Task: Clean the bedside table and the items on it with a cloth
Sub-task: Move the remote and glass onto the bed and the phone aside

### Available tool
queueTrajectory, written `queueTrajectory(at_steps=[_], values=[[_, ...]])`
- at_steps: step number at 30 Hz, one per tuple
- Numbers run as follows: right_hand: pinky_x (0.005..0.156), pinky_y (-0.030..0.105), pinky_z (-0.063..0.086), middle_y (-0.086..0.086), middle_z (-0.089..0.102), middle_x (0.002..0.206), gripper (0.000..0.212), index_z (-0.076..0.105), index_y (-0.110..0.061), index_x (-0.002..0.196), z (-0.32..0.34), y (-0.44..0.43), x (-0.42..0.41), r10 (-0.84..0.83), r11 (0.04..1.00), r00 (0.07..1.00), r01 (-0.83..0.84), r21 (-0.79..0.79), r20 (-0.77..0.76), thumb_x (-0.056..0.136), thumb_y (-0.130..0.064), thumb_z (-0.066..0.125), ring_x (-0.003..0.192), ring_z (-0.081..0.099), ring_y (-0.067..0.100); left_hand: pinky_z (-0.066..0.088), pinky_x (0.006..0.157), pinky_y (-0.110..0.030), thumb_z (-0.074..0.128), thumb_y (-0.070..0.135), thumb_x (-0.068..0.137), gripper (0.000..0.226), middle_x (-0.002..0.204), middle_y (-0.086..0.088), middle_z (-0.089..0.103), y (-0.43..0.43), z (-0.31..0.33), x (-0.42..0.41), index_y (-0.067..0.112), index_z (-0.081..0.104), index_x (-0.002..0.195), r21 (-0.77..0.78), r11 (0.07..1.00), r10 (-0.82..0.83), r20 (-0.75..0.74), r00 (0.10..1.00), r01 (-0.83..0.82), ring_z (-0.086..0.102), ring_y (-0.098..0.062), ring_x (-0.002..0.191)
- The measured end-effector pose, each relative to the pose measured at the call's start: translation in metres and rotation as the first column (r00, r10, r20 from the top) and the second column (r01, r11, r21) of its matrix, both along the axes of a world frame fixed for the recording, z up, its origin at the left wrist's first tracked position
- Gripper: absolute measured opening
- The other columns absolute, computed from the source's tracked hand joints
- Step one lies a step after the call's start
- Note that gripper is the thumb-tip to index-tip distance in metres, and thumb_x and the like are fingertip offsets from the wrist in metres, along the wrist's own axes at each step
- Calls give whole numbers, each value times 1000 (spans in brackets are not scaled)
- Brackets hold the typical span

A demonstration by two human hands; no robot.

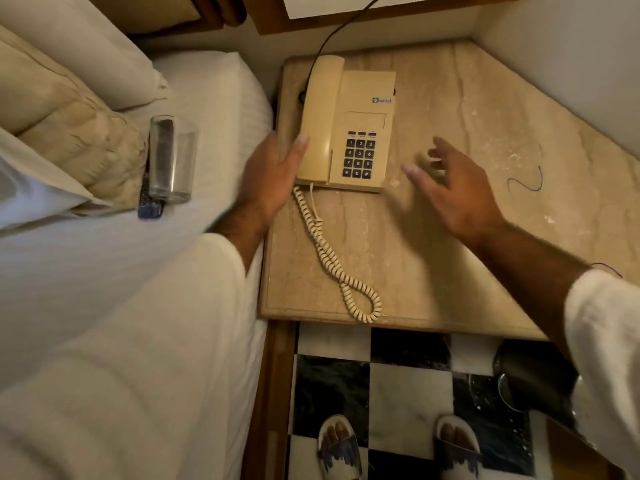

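I see the beige marble-topped bedside table wedged in the corner between the white-sheeted bed and the pale wall. A cream plastic push-button telephone sits on the table's left half, its handset resting in the cradle and its coiled cream cord trailing toward the front edge, where it loops back on itself. A thin black cable runs from behind the phone up the wall.

My left hand is at the phone's left side, the thumb lying against the handset edge and the palm cupped along the base; the other fingers are hidden behind the table edge, so I cannot tell how far they wrap. My right hand hovers over the bare marble just right of the phone, fingers spread and blurred, touching nothing that I can make out. Both arms wear white sleeves.

On the bed, beside a cream quilted cushion, a clear drinking glass lies on its side over a dark remote control. Thin blue scribbles mark the marble at right. I find no cloth in view. Below, sandalled feet stand on a black-and-white chequered floor.
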State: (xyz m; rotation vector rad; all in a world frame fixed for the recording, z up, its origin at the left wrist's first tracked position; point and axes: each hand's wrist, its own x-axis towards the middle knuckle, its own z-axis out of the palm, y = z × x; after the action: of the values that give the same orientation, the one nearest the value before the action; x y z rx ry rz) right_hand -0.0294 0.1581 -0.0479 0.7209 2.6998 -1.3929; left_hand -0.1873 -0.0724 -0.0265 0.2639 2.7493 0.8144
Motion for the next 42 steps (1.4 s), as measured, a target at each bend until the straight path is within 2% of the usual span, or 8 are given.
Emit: queueTrajectory(at_steps=[3,8,14,19,24,28,33,42], values=[[112,37,49,12,60,149,64,46,-7,155,5,-15,-61,-141,944,987,159,-288,82,105,-45,58,133,60,28,42,119,-43,40,79,95,90,156,-11,53,22,-13,-11,13,45,156,37,999,11,208,978,-19,51,-31,143],[103,45,59,6,75,129,34,69,-12,134,-2,-25,-73,-212,898,969,246,-365,129,102,-22,68,115,73,22,41,120,-46,56,80,87,104,164,-9,42,46,-16,-6,13,29,162,168,969,117,339,933,-182,45,-30,148],[99,44,62,1,78,120,33,73,-12,128,24,-46,-9,-295,823,954,285,-491,59,96,-12,74,109,75,15,58,92,-30,69,63,91,66,130,1,70,22,3,57,17,57,137,303,927,158,220,963,-221,68,-14,112],[90,40,65,-2,80,104,32,75,-16,116,65,-98,44,-275,755,959,257,-604,65,85,-13,84,98,78,17,59,67,-13,71,59,91,27,101,24,77,-51,47,122,46,62,113,424,864,209,193,959,-273,74,6,88],[75,23,64,0,75,88,34,72,-14,103,90,-169,72,-143,664,985,167,-729,96,76,-6,90,75,71,7,51,58,-4,67,75,78,33,97,37,73,-139,88,165,54,66,104,335,865,364,93,927,-373,71,14,84],[77,31,66,8,73,95,40,67,-16,103,94,-232,70,-4,642,991,105,-759,133,74,-8,93,82,73,18,56,67,-24,62,89,68,46,95,34,74,-210,101,174,58,68,102,224,847,494,4,869,-482,72,8,81],[69,11,57,-8,69,96,41,63,-26,105,86,-293,45,109,669,989,5,-743,104,77,-21,93,86,69,4,63,71,-42,58,98,65,52,94,27,75,-273,100,160,60,68,98,151,830,545,-12,838,-538,76,-15,84],[91,37,63,-2,66,99,42,54,-14,108,49,-341,10,201,770,963,-43,-637,178,83,-11,88,100,71,21,56,75,-30,58,81,84,62,116,2,73,-320,33,140,40,59,131,61,871,484,52,873,-487,72,-18,99]])
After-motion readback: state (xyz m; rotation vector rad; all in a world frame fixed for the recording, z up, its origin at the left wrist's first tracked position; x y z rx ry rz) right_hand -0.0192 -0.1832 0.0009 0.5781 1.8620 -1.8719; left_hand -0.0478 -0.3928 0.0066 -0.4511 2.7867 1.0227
